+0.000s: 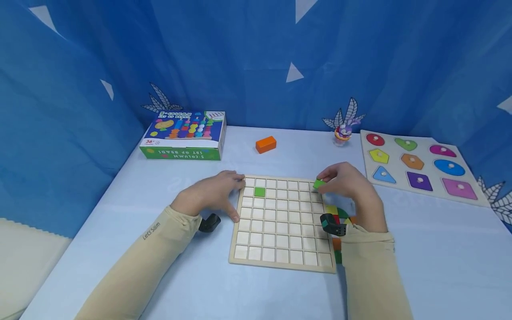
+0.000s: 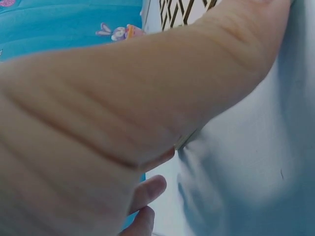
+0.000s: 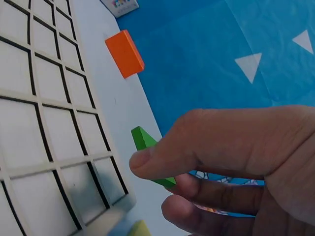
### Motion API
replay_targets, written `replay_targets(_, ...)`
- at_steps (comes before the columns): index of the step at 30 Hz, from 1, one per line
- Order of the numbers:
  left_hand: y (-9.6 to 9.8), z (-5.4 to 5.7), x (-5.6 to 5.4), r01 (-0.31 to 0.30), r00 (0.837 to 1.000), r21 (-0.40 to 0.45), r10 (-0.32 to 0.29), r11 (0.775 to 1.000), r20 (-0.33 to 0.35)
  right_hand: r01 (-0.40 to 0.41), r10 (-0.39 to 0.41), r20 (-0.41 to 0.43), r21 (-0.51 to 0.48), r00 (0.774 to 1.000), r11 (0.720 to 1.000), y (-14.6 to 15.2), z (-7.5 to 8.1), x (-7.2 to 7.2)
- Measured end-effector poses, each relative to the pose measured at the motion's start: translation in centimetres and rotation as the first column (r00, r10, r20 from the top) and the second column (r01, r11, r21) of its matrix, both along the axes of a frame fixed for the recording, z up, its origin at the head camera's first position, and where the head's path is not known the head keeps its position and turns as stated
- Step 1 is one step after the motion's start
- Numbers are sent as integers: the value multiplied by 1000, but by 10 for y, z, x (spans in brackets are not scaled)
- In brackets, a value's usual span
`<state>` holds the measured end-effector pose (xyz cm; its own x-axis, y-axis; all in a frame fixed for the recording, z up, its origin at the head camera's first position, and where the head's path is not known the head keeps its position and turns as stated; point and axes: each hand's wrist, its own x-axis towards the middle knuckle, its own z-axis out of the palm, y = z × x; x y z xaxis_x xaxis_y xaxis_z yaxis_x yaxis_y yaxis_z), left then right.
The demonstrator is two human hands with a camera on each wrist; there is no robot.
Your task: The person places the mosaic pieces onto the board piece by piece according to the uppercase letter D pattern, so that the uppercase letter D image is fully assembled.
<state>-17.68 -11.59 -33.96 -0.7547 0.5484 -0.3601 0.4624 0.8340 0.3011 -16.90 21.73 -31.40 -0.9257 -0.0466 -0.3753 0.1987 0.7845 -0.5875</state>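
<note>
A wooden grid board (image 1: 283, 229) with pale square cells lies on the table between my hands. One green square tile (image 1: 259, 192) sits in a cell near its far left corner. My left hand (image 1: 214, 194) rests at the board's left edge, thumb and fingers spread along the side. In the left wrist view the thumb (image 2: 197, 69) covers most of the picture. Over the far right corner, my right hand (image 1: 347, 182) pinches a second green tile (image 3: 142, 139) between thumb and fingers. That tile is tilted and raised above the cells.
Several coloured pieces (image 1: 337, 244) lie along the board's right side, partly hidden by my right wrist. Behind stand an orange block (image 1: 266, 145), a bead-set box (image 1: 182, 135) and a small rabbit figure (image 1: 342, 132). A shape puzzle board (image 1: 430, 174) lies at the right.
</note>
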Motion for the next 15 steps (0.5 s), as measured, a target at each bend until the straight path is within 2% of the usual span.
replay_targets(9,2,-1,1,-15,1000,-14,15,1000,8,-113,114,-48,21,992,993,-27,-4,0)
replay_targets(15,2,1,2,-17,1000,-15,17,1000,6,-181,180,-64,2,982,984,-43,-8,-3)
